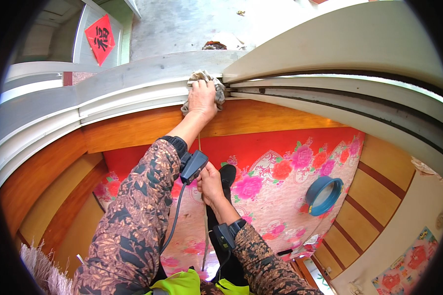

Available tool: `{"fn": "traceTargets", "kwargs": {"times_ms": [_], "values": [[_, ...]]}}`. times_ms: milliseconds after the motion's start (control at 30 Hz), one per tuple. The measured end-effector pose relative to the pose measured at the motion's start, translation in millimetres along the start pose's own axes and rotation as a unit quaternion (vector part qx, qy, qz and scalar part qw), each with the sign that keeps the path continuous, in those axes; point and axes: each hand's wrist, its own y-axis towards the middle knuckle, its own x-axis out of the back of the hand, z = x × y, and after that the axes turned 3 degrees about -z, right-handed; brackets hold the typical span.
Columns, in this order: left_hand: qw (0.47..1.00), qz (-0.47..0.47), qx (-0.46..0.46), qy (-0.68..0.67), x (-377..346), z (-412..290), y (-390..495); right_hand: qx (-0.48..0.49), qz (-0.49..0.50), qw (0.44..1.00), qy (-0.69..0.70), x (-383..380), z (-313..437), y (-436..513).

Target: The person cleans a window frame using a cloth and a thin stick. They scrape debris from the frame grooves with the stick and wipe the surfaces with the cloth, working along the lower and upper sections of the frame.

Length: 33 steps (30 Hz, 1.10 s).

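Observation:
My left hand point(202, 96) presses a crumpled, pale patterned cloth point(218, 92) onto the white window track point(140, 95), beside the edge of the sliding window frame point(265, 85). My right hand point(211, 181) is lower, near my left wrist. Its fingers are curled around what looks like a long thin stick point(205, 239). The stick's upper part passes behind the device on my left wrist, and the grip itself is partly hidden.
A wooden ledge point(251, 117) runs below the track. Beneath lies a red and pink floral cover point(265, 206), with my black-clad foot point(227, 174) on it. A blue round basin point(325, 196) stands at the right, near a wood-panelled side point(369, 206). Cables hang from both wrist devices.

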Motion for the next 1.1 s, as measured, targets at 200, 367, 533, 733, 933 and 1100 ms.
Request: {"fn": "traceTargets", "kwargs": {"times_ms": [200,367,533,733,933,1100], "values": [[0.812,0.013,0.212,-0.544,-5,-21,-1,-0.006,0.0,0.998,0.062,31,19,-18],[0.744,0.068,0.201,-0.634,26,-52,-2,0.008,0.001,0.997,0.074,29,32,-32],[0.691,0.006,0.165,-0.704,87,-83,-39,0.011,0.01,0.999,0.051,15,54,-67],[0.637,0.033,0.107,-0.763,209,-125,-82,0.086,0.039,0.995,0.034,6,91,-131],[0.559,0.017,-0.002,-0.829,349,-192,-126,0.148,0.041,0.987,0.045,-5,137,-209],[0.52,0.065,-0.123,-0.843,468,-244,-157,0.248,0.061,0.966,0.029,-17,179,-285]]}}
